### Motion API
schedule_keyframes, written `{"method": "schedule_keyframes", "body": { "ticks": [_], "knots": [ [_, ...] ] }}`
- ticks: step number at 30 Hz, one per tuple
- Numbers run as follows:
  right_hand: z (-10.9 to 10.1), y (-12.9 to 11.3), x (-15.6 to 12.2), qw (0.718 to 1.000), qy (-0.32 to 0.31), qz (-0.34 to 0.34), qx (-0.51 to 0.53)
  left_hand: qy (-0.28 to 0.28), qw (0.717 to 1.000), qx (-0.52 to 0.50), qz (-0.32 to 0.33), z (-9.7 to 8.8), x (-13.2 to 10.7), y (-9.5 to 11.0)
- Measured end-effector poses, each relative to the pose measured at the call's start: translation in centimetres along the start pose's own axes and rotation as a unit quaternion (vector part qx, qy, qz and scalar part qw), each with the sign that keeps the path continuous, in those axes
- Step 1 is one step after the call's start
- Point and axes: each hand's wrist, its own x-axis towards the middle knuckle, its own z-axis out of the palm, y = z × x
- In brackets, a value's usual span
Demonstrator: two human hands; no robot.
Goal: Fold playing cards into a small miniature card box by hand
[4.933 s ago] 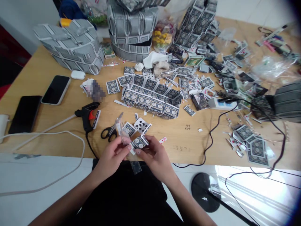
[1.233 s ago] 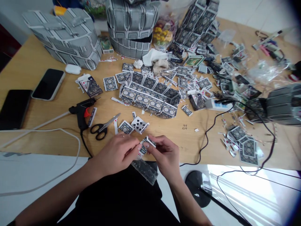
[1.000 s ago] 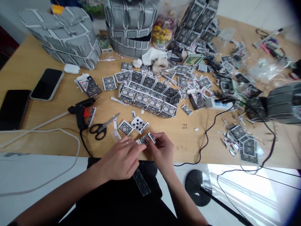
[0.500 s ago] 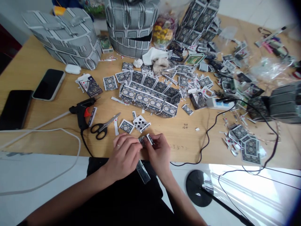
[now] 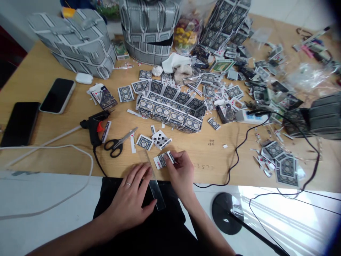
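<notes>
My right hand [image 5: 182,172] pinches a folded playing card [image 5: 160,160] with a patterned back between thumb and fingers, just above the table's front edge. To its left, my left hand [image 5: 134,193] lies with fingers stretched out and thumb apart, its fingertips touching a clear ruler [image 5: 155,190]. The ruler sticks out past the table edge over my lap. Just beyond the hands are a patterned card [image 5: 144,142], a spade card [image 5: 160,139] and black scissors [image 5: 116,145]. Further back stands a long open box [image 5: 170,113] made of folded cards.
A black glue gun [image 5: 94,128] with a cable lies at left, near two phones [image 5: 57,95]. Grey woven bags [image 5: 150,35] stand at the back. Card scraps, a power strip [image 5: 252,116] and a black cord [image 5: 236,153] spread over the right side. A card pile [image 5: 286,167] sits at far right.
My left hand has let go of the folded card and moved down and left onto the ruler. My right hand keeps the card, now more in sight.
</notes>
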Motion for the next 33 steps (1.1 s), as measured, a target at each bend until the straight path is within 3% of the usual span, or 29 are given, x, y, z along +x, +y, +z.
{"method": "schedule_keyframes", "body": {
  "ticks": [8, 16, 22, 27, 33],
  "knots": [
    [0.1, 0.2, -0.2, 1.000, 0.006, -0.008, -0.004, -0.021, 0.999, 0.040, 0.025, 1.6, -0.8, -0.3],
    [0.2, 0.1, -0.4, 1.000, 0.016, -0.007, -0.010, 0.045, 0.998, -0.027, -0.022, 1.0, 1.7, -0.4],
    [0.2, 0.1, -0.4, 1.000, 0.012, -0.011, -0.024, 0.028, 0.999, -0.037, 0.015, 0.8, 3.4, -0.7],
    [0.2, 0.0, -0.5, 0.999, 0.017, -0.009, -0.032, 0.016, 0.999, -0.045, 0.005, 0.3, 3.3, -0.6],
    [0.2, 0.0, -0.7, 0.999, 0.018, -0.007, -0.036, 0.031, 1.000, 0.002, 0.000, 1.1, 3.2, -0.4]
  ]
}}
